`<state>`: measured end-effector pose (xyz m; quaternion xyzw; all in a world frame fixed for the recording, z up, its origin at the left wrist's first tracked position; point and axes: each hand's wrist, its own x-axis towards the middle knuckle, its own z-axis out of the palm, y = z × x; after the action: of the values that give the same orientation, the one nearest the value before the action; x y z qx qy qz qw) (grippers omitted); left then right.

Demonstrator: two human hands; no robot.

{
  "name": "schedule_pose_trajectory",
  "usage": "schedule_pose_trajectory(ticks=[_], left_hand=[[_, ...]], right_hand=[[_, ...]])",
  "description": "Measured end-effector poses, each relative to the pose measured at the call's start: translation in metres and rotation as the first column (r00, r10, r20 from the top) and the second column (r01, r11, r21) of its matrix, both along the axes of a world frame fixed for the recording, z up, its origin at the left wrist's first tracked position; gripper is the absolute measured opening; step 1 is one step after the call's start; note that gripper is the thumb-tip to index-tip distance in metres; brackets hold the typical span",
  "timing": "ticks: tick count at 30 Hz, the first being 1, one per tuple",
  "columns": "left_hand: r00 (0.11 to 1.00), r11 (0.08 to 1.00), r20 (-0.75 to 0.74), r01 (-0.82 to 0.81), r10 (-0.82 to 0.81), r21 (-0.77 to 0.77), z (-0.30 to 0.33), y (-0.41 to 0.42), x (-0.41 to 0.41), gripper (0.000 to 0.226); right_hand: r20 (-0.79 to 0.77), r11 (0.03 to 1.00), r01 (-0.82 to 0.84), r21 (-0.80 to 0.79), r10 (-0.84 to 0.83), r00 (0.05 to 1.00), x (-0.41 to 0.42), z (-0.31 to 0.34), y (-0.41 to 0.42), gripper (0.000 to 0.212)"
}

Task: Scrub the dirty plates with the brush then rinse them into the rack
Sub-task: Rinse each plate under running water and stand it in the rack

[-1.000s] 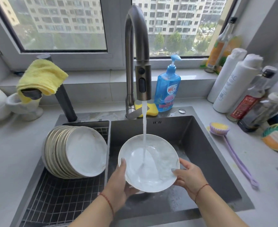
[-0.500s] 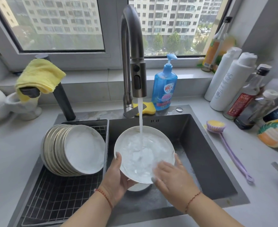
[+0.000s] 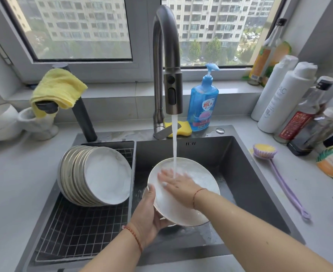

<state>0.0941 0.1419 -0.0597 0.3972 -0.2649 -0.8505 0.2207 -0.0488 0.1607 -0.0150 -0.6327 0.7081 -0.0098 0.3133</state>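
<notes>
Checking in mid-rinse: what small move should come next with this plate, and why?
Probably lift the right hand off and tilt the plate to drain. The left hand grips its rim, water runs over it, and the rack has room.

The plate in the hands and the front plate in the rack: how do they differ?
The held plate is tilted over the sink, under running water; the rack plate stands on edge, leaning on a stack. The left hand grips the held plate and the right hand lies flat on it; nothing touches the rack plate. Both are round and white.
</notes>
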Motion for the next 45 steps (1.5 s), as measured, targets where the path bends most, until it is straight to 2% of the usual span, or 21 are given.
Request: schedule_pose_trajectory(ticks=[2, 3, 5, 8, 11, 14, 17, 19, 24, 26, 29, 32, 34, 36, 38, 39, 41, 44, 45], left_hand=[[1.0, 1.0, 0.017, -0.005, 0.005, 0.011, -0.002, -0.001, 0.001, 0.059], [1.0, 1.0, 0.018, -0.009, 0.009, 0.013, -0.002, -0.002, 0.001, 0.058], [0.999, 1.0, 0.033, -0.024, 0.024, 0.002, -0.004, -0.004, 0.002, 0.056], [0.997, 0.999, 0.065, -0.039, 0.04, -0.021, -0.008, -0.007, 0.004, 0.052], [0.997, 0.999, 0.067, -0.034, 0.035, -0.023, -0.009, -0.008, 0.004, 0.051], [0.996, 0.998, 0.085, -0.011, 0.016, -0.056, -0.01, -0.009, 0.003, 0.054], [0.996, 0.997, 0.092, 0.023, -0.016, -0.074, -0.01, -0.005, 0.001, 0.065], [0.995, 0.997, 0.094, 0.042, -0.035, -0.068, -0.008, -0.002, -0.001, 0.069], [0.995, 0.994, 0.072, 0.074, -0.069, -0.076, -0.005, 0.003, -0.003, 0.058], [0.994, 0.996, 0.094, 0.061, -0.055, -0.067, -0.002, 0.002, -0.003, 0.054], [0.993, 0.997, 0.113, 0.028, -0.02, -0.075, 0.0, 0.001, -0.002, 0.048], [0.99, 0.998, 0.142, -0.014, 0.022, -0.064, 0.001, -0.003, -0.001, 0.046], [0.986, 0.998, 0.16, -0.026, 0.036, -0.061, 0.0, -0.004, -0.001, 0.047], [0.984, 0.997, 0.172, -0.027, 0.04, -0.076, 0.001, -0.005, -0.002, 0.046], [0.984, 0.995, 0.172, -0.029, 0.045, -0.095, 0.002, -0.006, -0.004, 0.044], [0.984, 0.994, 0.175, -0.028, 0.047, -0.106, 0.004, -0.006, -0.005, 0.043], [0.982, 0.993, 0.183, -0.026, 0.046, -0.111, 0.006, -0.006, -0.009, 0.042], [0.976, 0.995, 0.213, -0.013, 0.035, -0.103, 0.012, -0.005, -0.017, 0.046], [0.975, 0.994, 0.223, -0.001, 0.026, -0.112, 0.013, -0.006, -0.02, 0.046]], right_hand=[[-0.238, 0.998, -0.014, 0.065, 0.029, 0.971, -0.02, -0.011, 0.001, 0.051], [-0.293, 0.996, 0.015, 0.083, 0.01, 0.956, -0.028, -0.013, 0.005, 0.052], [-0.34, 0.993, 0.053, 0.108, -0.013, 0.94, -0.036, -0.012, 0.018, 0.051], [-0.34, 0.97, -0.015, 0.242, 0.099, 0.935, -0.033, 0.0, 0.042, 0.048], [-0.209, 0.94, -0.069, 0.333, 0.145, 0.967, -0.016, 0.006, 0.067, 0.045], [0.103, 0.967, -0.083, 0.241, 0.059, 0.993, 0.007, 0.013, 0.072, 0.045], [0.466, 0.989, 0.037, 0.144, -0.1, 0.879, 0.028, 0.005, 0.054, 0.045], [0.516, 0.995, 0.07, 0.077, -0.1, 0.85, 0.033, -0.009, 0.038, 0.048], [0.27, 0.996, 0.088, -0.011, -0.082, 0.959, 0.009, -0.025, 0.005, 0.05], [0.119, 0.995, 0.094, 0.022, -0.096, 0.988, -0.008, -0.028, 0.002, 0.05], [-0.066, 0.982, 0.176, 0.072, -0.172, 0.983, -0.028, -0.025, 0.012, 0.052], [-0.331, 0.995, -0.009, 0.098, 0.042, 0.943, -0.039, -0.024, 0.034, 0.049], [-0.367, 0.988, -0.07, 0.14, 0.118, 0.923, -0.039, -0.023, 0.051, 0.052], [-0.34, 0.984, -0.123, 0.129, 0.161, 0.927, -0.031, -0.019, 0.065, 0.046], [-0.239, 0.988, -0.141, 0.062, 0.152, 0.959, -0.019, -0.016, 0.077, 0.028], [-0.103, 0.995, -0.093, -0.025, 0.09, 0.991, -0.013, -0.014, 0.081, 0.024], [0.106, 0.984, 0.029, -0.174, -0.01, 0.994, 0.001, -0.012, 0.086, 0.031], [0.029, 0.859, 0.007, -0.512, 0.009, 1.0, 0.007, -0.021, 0.081, 0.024], [0.015, 0.841, 0.015, -0.54, -0.008, 1.0, 0.005, -0.026, 0.081, 0.02]])
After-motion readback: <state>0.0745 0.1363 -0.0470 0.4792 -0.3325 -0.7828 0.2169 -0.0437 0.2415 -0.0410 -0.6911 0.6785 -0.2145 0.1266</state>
